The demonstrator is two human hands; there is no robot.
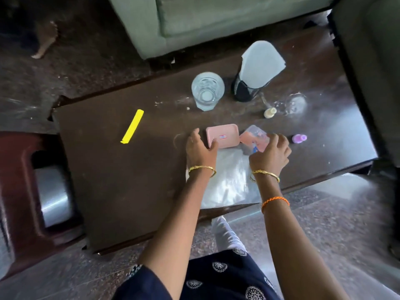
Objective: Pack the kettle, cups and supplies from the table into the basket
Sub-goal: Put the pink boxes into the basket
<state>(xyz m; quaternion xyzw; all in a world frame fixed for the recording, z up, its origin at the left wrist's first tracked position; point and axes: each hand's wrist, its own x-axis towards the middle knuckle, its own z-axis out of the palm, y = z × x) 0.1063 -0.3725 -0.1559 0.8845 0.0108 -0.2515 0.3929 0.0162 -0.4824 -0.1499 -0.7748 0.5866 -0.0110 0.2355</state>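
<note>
On the dark wooden table (112, 176) lies a pink rectangular box (223, 135); my left hand (200, 148) grips its near left corner. To its right sits a small pink case with a clear lid (254, 137), and my right hand (270, 154) holds it at its near edge. A clear plastic bag (229, 182) lies flat under both wrists. Farther back stand a clear drinking glass (207, 90) and a black mesh holder with white napkins (253, 72). No kettle or basket is in view.
A yellow clip (132, 126) lies on the left half of the table. A small cream bottle (270, 112) and a purple bottle (299, 138) stand at the right. A green sofa (216, 22) is beyond the table, and a red-brown stool (23, 191) at the left.
</note>
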